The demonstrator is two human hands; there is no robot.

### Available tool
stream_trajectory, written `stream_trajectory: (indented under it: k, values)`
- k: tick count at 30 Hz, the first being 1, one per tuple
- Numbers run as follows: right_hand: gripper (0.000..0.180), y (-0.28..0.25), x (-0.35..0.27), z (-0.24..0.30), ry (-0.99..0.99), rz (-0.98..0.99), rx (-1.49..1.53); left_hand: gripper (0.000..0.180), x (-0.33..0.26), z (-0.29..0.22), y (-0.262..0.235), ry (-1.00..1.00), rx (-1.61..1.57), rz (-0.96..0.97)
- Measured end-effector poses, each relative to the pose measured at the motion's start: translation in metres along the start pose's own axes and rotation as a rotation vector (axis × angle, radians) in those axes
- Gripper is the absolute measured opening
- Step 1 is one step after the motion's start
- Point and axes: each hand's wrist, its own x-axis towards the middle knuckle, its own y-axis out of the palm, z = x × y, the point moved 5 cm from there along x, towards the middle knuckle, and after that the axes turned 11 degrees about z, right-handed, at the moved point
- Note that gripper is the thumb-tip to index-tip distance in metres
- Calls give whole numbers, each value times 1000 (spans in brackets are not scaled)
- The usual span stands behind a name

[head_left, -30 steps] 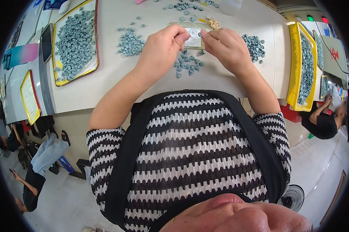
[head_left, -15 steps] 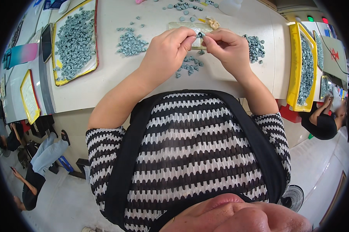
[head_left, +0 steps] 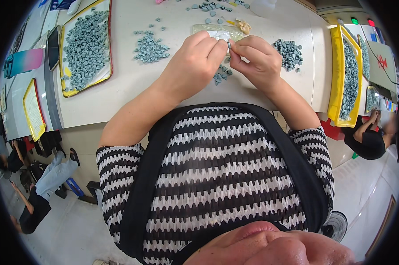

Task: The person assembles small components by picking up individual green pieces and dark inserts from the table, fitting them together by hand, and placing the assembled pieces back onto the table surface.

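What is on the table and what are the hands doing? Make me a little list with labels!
left hand: pinches a small grey piece with the right hand
right hand: fingertips meet the left hand's at that piece
under the hands: a few loose grey pieces
piles: one to the left, one to the right
trays: yellow-rimmed tray full of grey pieces at far left
table: pale

Left hand (head_left: 195,62), right hand (head_left: 257,59), fingers pinched together, forearms bare
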Motion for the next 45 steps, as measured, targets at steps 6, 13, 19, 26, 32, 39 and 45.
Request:
stream_trajectory:
  k: [6,13,19,26,32,39,45]
  values:
    - [13,-3,3,-11,171,111,178,12,3,14,1,-111,-186,-82]
    - [17,1,-6,-26,391,167,465,13,-5,30,3,-584,-758,89]
    - [17,2,-5,-25,388,194,455,17,-12,37,7,-653,-1000,96]
    - [16,2,-4,-23,379,207,445,21,-14,37,9,-712,-1136,156]
    - [16,1,-4,-24,400,238,419,20,-14,37,8,-713,-1087,146]
    - [16,0,-4,-29,418,216,408,20,-14,37,6,-716,-1046,156]
    - [17,-10,-1,-39,423,179,167,21,-15,39,8,-715,-1021,150]
